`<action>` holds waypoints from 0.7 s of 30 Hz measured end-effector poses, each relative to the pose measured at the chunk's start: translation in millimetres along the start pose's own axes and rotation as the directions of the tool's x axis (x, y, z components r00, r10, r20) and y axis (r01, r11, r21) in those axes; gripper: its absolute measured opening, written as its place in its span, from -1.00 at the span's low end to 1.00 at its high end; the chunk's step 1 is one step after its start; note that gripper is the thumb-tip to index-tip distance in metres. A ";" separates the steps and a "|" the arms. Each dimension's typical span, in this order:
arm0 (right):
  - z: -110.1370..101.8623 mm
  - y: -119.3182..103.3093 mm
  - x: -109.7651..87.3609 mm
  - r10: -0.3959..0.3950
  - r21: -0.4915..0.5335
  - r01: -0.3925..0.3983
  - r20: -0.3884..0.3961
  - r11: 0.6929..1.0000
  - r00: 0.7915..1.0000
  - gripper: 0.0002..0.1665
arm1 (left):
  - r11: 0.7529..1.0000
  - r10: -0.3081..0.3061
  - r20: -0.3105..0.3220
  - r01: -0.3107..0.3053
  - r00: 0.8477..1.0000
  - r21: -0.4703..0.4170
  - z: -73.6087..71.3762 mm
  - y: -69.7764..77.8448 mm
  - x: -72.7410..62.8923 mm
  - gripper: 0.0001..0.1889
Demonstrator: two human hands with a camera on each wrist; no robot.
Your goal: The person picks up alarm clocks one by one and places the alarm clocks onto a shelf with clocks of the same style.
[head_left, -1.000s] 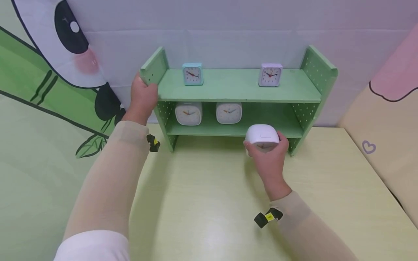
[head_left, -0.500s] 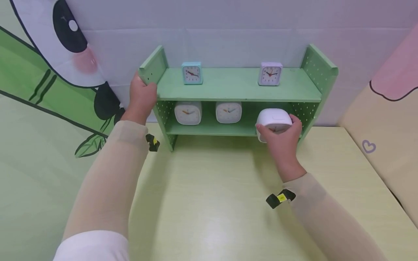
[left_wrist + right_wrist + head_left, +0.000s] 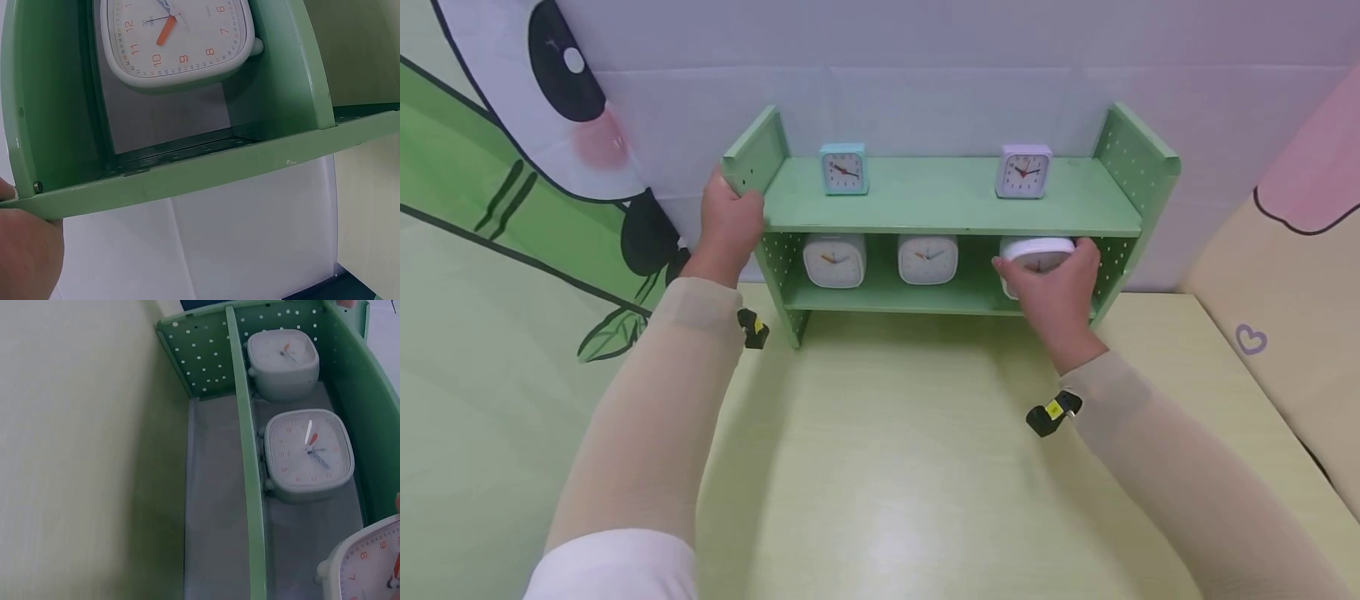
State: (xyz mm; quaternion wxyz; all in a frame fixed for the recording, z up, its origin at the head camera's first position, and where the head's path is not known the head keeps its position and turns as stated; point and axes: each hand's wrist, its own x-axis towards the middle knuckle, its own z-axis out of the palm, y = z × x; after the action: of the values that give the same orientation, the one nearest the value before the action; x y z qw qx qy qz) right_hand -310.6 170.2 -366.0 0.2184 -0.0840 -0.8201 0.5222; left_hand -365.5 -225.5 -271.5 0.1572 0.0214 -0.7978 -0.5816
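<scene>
My right hand holds a white alarm clock at the right end of the lower tier of a green shelf. Thumb and fingers grip its two sides, and its face leans downward in the head view. The right wrist view shows part of this clock in the lower right corner. At the upper left, my left hand grips the front edge of the shelf's side panel. Two similar white clocks stand on the lower tier, one at the left and one near the middle.
On the upper tier stand a small turquoise clock and a small purple clock. Perforated side panels close off both ends of the shelf. Beneath it spreads a pale wooden table, with a printed cloth behind.
My right hand has carried the white clock rightward and up from in front of the shelf into the lower tier's right end. My left hand has kept its grip on the side panel.
</scene>
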 end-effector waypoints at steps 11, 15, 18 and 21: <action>12.7 0.2 26.9 -0.069 0.096 0.065 0.039 0.993 0.997 0.30 | 1.000 0.015 0.005 -0.015 1.000 0.003 -0.6 0.1 -1.5 -0.38; 19.6 -0.5 30.3 -0.077 0.079 0.075 0.019 0.994 0.997 0.30 | 1.000 0.008 0.011 -0.008 1.000 -0.001 -1.0 1.1 -2.7 -0.39; 24.6 2.5 33.3 -0.076 0.078 0.075 0.009 0.994 0.997 0.30 | 1.000 -0.005 0.012 0.005 1.000 -0.006 -0.7 2.9 -3.6 -0.37; 28.6 7.0 35.4 -0.056 0.081 0.055 0.002 0.995 0.998 0.31 | 1.000 -0.011 0.016 0.011 1.000 -0.018 0.2 3.9 -4.1 -0.35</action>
State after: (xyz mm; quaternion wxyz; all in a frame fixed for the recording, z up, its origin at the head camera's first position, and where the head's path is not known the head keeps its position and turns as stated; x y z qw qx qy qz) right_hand -355.5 162.8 -372.9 0.2344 -0.0512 -0.8007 0.5490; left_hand -361.1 -223.2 -268.8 0.1478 0.0197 -0.7937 -0.5898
